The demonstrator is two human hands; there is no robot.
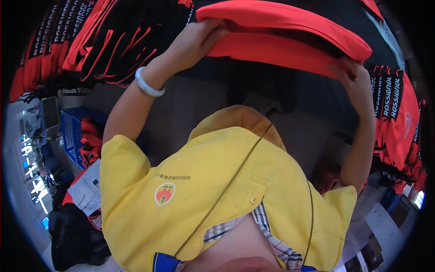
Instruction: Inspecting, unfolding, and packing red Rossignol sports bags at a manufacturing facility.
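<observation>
A long red fabric piece point(290, 20) bows across the far side, its two layers parted by a dark gap like the mouth of a bag. My left hand point(204, 41), with a pale bangle at the wrist, has its fingers curled round the left end. At the other end my right hand point(355, 79) grips the lower corner, thumb on the near layer and fingers partly hidden behind the cloth. Both arms are raised, and the piece is stretched between them.
Black-and-red fabric goods point(122, 50) are piled at the far left. Another row of red and black ones point(392, 109) stands at the right. A dark work surface point(317, 97) lies beyond me. Lower left are a blue crate point(70, 136) and a black bundle point(77, 240).
</observation>
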